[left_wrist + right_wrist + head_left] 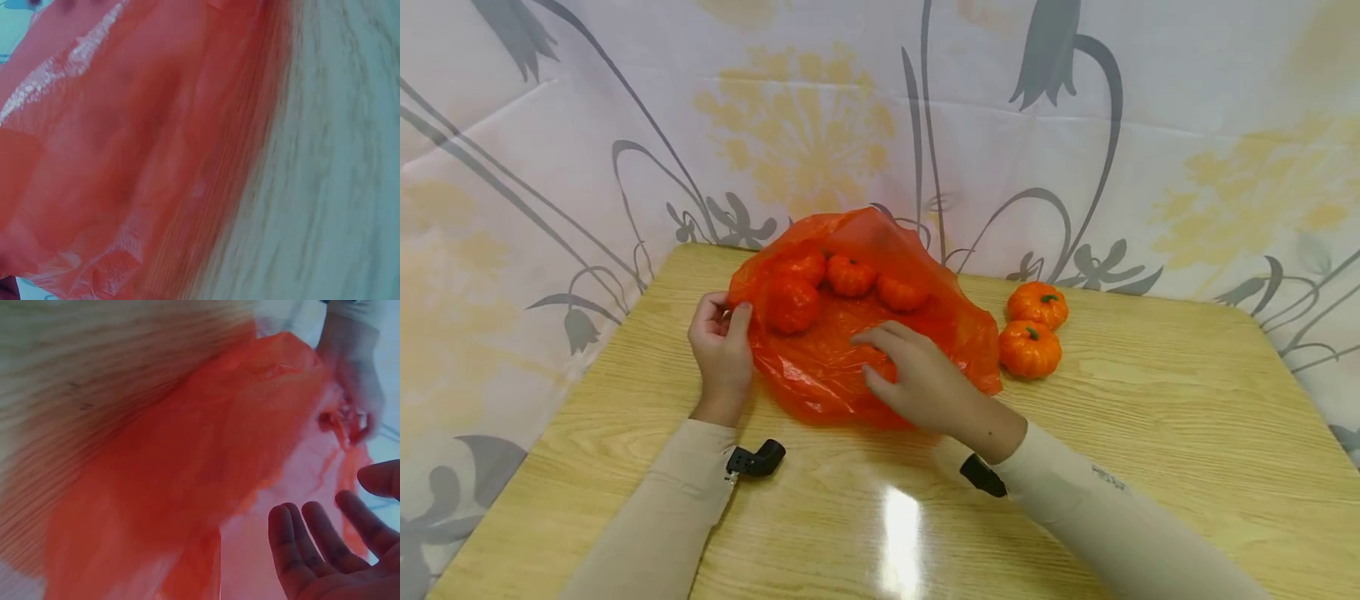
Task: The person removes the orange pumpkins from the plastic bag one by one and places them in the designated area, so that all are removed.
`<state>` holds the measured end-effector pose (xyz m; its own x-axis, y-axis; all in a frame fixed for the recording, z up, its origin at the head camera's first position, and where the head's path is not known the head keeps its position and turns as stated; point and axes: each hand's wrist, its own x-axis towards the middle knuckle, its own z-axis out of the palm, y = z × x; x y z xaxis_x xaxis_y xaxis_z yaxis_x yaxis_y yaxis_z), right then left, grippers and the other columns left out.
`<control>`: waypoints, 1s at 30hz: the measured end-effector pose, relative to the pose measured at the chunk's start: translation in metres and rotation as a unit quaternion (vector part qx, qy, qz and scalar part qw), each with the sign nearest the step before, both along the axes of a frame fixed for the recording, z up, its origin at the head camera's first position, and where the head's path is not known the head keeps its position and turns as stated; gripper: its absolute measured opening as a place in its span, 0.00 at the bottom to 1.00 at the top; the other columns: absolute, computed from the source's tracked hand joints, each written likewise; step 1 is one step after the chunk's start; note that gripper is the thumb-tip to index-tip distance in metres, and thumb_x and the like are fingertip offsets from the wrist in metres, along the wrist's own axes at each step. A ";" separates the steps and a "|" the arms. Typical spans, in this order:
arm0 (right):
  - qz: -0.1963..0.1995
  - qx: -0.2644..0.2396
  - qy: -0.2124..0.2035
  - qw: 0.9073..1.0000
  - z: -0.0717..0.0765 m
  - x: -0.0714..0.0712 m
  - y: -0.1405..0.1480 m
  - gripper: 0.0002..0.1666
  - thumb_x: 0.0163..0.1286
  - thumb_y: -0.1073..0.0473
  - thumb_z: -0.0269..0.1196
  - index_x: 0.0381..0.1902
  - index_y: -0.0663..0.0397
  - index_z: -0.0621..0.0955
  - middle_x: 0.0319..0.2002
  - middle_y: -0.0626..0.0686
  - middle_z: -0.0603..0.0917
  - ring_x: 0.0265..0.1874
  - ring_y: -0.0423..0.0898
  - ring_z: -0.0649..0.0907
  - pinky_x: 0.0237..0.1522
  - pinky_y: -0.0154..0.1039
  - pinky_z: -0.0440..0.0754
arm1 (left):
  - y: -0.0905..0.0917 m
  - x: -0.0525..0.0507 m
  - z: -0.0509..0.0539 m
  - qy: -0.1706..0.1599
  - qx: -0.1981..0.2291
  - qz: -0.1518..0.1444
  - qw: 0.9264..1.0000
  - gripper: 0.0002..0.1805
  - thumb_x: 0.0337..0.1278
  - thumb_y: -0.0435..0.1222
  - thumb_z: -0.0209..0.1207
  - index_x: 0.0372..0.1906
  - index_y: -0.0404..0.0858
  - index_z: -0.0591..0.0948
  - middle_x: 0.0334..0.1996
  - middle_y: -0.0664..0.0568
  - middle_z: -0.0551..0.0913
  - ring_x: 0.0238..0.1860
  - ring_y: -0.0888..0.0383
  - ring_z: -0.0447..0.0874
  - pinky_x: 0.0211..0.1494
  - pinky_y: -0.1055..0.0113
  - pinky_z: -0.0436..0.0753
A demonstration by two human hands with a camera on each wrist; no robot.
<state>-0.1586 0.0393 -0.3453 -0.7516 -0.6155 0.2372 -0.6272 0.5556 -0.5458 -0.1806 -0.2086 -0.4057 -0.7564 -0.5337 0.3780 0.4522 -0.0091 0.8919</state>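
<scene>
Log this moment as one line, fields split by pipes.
left hand: grips edge of red bag | right hand: holds nothing, over bag | in bag: four visible pumpkins | right of bag: two pumpkins on table

Left hand [724, 343] in a pinch, right hand [917, 375] with fingers [325, 536] loosely spread, both forearms [658, 492] sleeved.

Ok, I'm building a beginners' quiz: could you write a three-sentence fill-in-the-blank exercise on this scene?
1. The person's ____ hand holds the edge of the red bag.
2. Outside the bag, ____ pumpkins sit on the table.
3. Their stems are ____.

Missing words: left; two; green.
</scene>
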 end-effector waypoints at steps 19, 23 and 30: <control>-0.108 -0.044 -0.187 0.975 -0.008 -0.077 -0.074 0.24 0.71 0.55 0.63 0.62 0.57 0.75 0.59 0.55 0.80 0.57 0.52 0.79 0.64 0.46 0.77 | -0.003 -0.001 0.000 0.009 0.003 0.026 1.000 0.06 0.61 0.28 0.53 0.38 0.27 0.76 0.33 0.53 0.78 0.30 0.62 0.76 0.39 0.74 0.80; -0.113 -0.036 -0.196 0.973 -0.010 -0.085 -0.081 0.27 0.71 0.53 0.64 0.64 0.57 0.73 0.61 0.55 0.79 0.59 0.52 0.78 0.67 0.46 0.74 | -0.003 -0.002 -0.001 0.015 0.012 0.028 0.999 0.03 0.60 0.27 0.54 0.36 0.31 0.77 0.33 0.51 0.78 0.29 0.62 0.77 0.38 0.74 0.80; -0.119 -0.029 -0.221 0.967 -0.013 -0.095 -0.089 0.32 0.70 0.49 0.65 0.66 0.57 0.72 0.62 0.55 0.79 0.58 0.52 0.77 0.67 0.46 0.74 | -0.004 -0.002 0.000 0.014 0.014 0.030 0.999 0.03 0.60 0.27 0.53 0.36 0.30 0.77 0.32 0.55 0.78 0.29 0.62 0.76 0.38 0.75 0.80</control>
<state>-0.2532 -0.0496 -0.3587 -0.9062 -0.4081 -0.1111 -0.1832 0.6156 -0.7665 -0.1830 -0.2130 -0.4061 -0.7119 -0.5888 0.3828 0.4771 -0.0056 0.8788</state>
